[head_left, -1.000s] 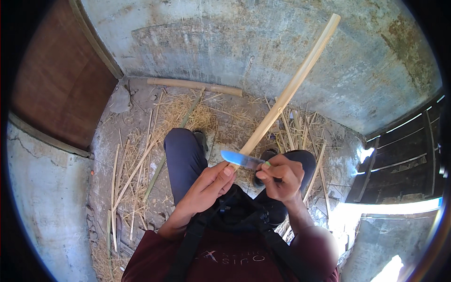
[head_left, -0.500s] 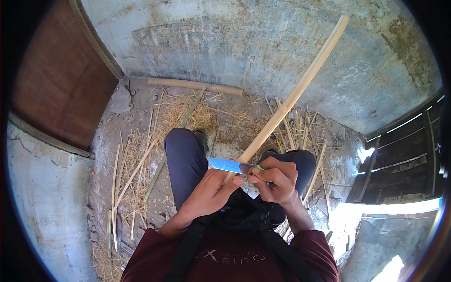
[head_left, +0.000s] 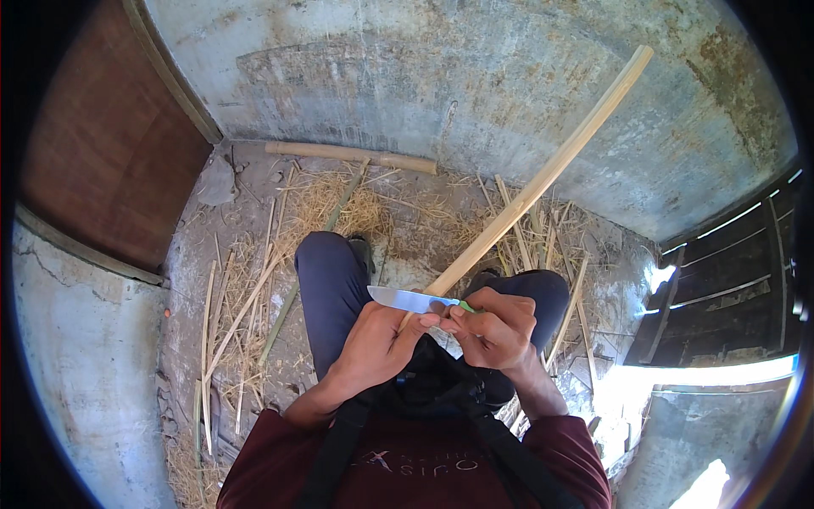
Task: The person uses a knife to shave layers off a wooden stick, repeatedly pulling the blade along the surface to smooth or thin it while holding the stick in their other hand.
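Observation:
My right hand (head_left: pixel 494 327) is closed around the green handle of a knife (head_left: pixel 405 300). Its blade points left and lies across a long pale strip of split bamboo or wood (head_left: pixel 543 181). My left hand (head_left: pixel 378 346) grips the strip close to its near end, thumb toward the blade. From there the strip slants up and away to the right, over my knee and in front of the wall. Both hands are close together above my lap, and the strip's near end is partly hidden by my fingers.
Thin split strips (head_left: pixel 208 348) and straw (head_left: pixel 326 204) litter the floor on both sides. A bamboo pole (head_left: pixel 352 155) lies along the foot of the stained wall (head_left: pixel 356 76). A brown door panel (head_left: pixel 110 144) stands at left, dark slatted boards (head_left: pixel 721 288) at right.
The strip's far end has swung to the right and slightly lower. The knife blade has shifted a little left, its tip level with before. Both hands keep their hold.

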### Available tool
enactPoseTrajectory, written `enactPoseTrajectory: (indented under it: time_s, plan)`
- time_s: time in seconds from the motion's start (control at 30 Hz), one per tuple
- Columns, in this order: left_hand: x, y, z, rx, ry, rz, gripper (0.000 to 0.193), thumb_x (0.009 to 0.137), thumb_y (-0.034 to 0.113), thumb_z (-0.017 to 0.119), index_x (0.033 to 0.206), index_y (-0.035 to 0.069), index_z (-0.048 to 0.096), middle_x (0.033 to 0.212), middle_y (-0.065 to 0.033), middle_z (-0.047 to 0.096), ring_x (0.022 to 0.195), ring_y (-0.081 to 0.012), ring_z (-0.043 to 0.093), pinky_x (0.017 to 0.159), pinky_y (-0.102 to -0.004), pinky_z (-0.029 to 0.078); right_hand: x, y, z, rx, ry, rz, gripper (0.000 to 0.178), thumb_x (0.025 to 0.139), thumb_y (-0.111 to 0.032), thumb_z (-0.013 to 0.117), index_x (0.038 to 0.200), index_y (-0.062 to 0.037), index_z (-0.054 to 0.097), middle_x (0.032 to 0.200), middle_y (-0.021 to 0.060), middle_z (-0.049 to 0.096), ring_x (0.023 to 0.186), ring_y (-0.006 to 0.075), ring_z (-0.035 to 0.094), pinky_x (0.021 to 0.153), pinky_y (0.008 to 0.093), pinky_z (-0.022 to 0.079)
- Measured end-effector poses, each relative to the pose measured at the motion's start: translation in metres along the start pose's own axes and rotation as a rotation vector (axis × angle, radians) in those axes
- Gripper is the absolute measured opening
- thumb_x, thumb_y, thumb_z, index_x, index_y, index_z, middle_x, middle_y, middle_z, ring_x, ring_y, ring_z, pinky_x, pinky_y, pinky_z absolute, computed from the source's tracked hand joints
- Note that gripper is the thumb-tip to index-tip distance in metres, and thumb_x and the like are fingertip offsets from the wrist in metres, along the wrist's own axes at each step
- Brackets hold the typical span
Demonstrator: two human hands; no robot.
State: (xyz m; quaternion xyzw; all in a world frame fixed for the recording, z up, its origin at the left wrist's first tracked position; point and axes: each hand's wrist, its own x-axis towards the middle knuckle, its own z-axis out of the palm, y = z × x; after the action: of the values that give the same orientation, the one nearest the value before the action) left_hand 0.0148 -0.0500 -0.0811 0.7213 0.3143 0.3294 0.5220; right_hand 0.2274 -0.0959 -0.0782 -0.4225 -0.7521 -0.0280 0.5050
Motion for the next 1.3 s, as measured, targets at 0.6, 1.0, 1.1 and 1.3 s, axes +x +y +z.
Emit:
enactPoseTrajectory:
  time_s: [0.6,1.0,1.1,1.3]
  plan:
    - [0.003,0.005,-0.005,0.170,0.050,-0.011,0.042,0.110,0.035,0.065,0.090,0.000,0.076,0.060,-0.0179,0.061,0.055,-0.0415,0.063,0.052,-0.0447,0.045,0.006,-0.006,0.000,-0.198,0.001,-0.065,0.025,0.080,-0.018,0.094,0.094,-0.0127,0.074,0.075,0.0012,0.062,0.052,0.0150,0.060,0.043,0.0305,0.045]
    - [0.004,0.011,-0.006,0.147,0.024,0.041,0.035,0.112,0.029,0.062,0.098,-0.001,0.073,0.065,-0.0179,0.062,0.059,-0.0417,0.065,0.055,-0.0450,0.047,0.006,-0.007,-0.002,-0.195,0.019,-0.066,0.026,0.080,-0.019,0.094,0.096,-0.0134,0.074,0.074,0.0010,0.061,0.051,0.0154,0.059,0.043,0.0301,0.044]
    - [0.000,0.004,-0.004,0.114,0.020,0.084,0.034,0.112,0.027,0.060,0.098,-0.002,0.072,0.064,-0.0175,0.060,0.058,-0.0412,0.062,0.055,-0.0459,0.045,0.007,-0.007,-0.004,-0.144,0.019,-0.051,0.027,0.080,-0.018,0.094,0.098,-0.0131,0.075,0.074,0.0011,0.061,0.051,0.0153,0.059,0.043,0.0300,0.044]
    - [0.001,0.005,-0.005,0.158,0.026,0.055,0.036,0.112,0.025,0.061,0.089,-0.002,0.069,0.062,-0.0169,0.057,0.056,-0.0411,0.060,0.055,-0.0462,0.044,0.008,-0.008,-0.003,-0.144,0.022,-0.065,0.029,0.079,-0.019,0.095,0.100,-0.0136,0.076,0.074,0.0012,0.061,0.051,0.0154,0.059,0.043,0.0299,0.043]
